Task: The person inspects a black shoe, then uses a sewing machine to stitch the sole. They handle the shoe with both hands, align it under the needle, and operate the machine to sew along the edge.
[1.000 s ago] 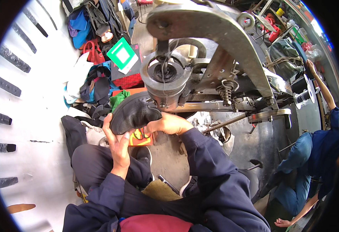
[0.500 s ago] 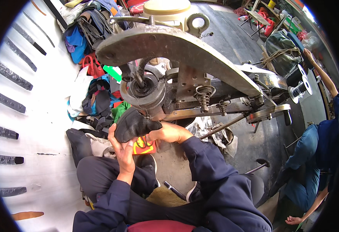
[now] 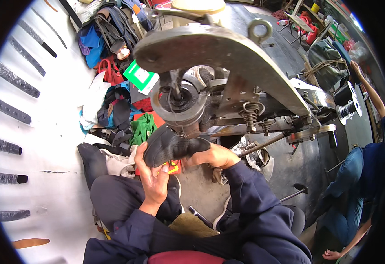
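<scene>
A black shoe (image 3: 168,152) with a perforated upper is pressed up under the round metal head of a shoe-stitching machine (image 3: 227,48). My left hand (image 3: 154,181) grips the shoe's left end from below, thumb and fingers around it. At the opposite end my right hand (image 3: 216,156) is closed on the shoe, its fingertips partly hidden behind it. Where the shoe meets the machine's foot, the needle cannot be made out. A thread spool (image 3: 347,107) sits on the machine's right side.
Bags and cloths lie heaped at the far left, near a green-and-white box (image 3: 140,77). A white sheet with black strips (image 3: 12,110) spreads along the left. Another person (image 3: 355,171) sits at the right. A metal rod (image 3: 262,146) crosses beside my right hand.
The view has shifted somewhat, and the machine head, shoe and both hands appear farther right. More of the shoe and of the green-and-white box shows. Both hands keep their hold.
</scene>
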`<state>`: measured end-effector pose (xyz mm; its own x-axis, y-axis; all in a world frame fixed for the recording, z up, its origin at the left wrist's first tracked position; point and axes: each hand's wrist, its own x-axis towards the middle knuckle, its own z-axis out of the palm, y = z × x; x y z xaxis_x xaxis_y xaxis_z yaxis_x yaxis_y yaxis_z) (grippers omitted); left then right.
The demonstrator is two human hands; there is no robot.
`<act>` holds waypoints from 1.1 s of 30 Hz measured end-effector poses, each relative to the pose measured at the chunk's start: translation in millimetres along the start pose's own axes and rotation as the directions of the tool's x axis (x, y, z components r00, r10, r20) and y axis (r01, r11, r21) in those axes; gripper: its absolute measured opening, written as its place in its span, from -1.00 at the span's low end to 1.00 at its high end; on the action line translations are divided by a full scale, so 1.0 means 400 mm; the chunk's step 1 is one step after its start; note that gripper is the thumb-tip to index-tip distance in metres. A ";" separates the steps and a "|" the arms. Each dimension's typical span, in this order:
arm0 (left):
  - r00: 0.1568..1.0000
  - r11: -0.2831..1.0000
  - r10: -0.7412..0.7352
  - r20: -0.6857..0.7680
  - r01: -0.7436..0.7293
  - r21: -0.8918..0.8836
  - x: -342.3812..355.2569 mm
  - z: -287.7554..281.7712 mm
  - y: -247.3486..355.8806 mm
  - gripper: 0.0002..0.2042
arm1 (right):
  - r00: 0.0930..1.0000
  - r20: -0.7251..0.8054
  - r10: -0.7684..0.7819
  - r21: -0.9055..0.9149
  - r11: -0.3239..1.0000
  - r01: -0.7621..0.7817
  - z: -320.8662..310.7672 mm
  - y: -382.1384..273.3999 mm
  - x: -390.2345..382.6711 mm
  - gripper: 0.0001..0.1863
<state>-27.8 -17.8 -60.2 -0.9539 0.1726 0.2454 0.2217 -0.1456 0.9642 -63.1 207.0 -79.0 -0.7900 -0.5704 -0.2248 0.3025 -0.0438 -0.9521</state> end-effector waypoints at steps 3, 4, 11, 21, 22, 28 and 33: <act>0.997 0.999 -0.041 0.058 0.040 0.018 0.006 0.010 0.011 -0.24 | 0.977 -0.121 -0.179 0.137 0.971 0.194 0.003 -0.025 -0.064 -0.61; 0.995 0.999 -0.028 0.092 0.027 0.017 0.012 0.011 0.015 -0.22 | 0.985 -0.115 -0.130 0.236 0.959 0.154 0.004 -0.036 -0.077 -0.52; 0.961 0.988 -0.148 0.235 0.155 -0.010 0.026 0.034 0.031 -0.21 | 0.963 -0.195 0.184 0.522 0.851 -0.057 -0.003 -0.089 -0.160 -0.43; 0.859 0.941 -0.318 0.402 0.337 0.022 0.087 0.036 0.100 -0.21 | 0.948 -0.292 0.126 0.614 0.785 0.085 0.002 -0.106 -0.170 -0.36; 0.849 0.938 -0.336 0.408 0.342 0.060 0.088 0.039 0.103 -0.21 | 0.951 -0.289 0.111 0.624 0.775 0.099 -0.002 -0.111 -0.180 -0.34; 0.822 0.899 -0.393 0.412 0.438 -0.016 0.114 0.049 0.069 -0.33 | 0.944 -0.290 0.157 0.639 0.766 0.069 -0.009 -0.106 -0.195 -0.32; 0.769 0.831 -0.410 0.490 0.537 -0.148 0.109 0.039 0.050 -0.32 | 0.925 -0.364 0.112 0.632 0.759 0.157 -0.004 -0.101 -0.198 -0.34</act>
<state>-61.7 1.9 -28.5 -0.7255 0.6700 -0.1572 -0.3577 -0.1720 0.9178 -13.6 255.3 -23.1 -0.8908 -0.2336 -0.3898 0.4426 -0.6410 -0.6271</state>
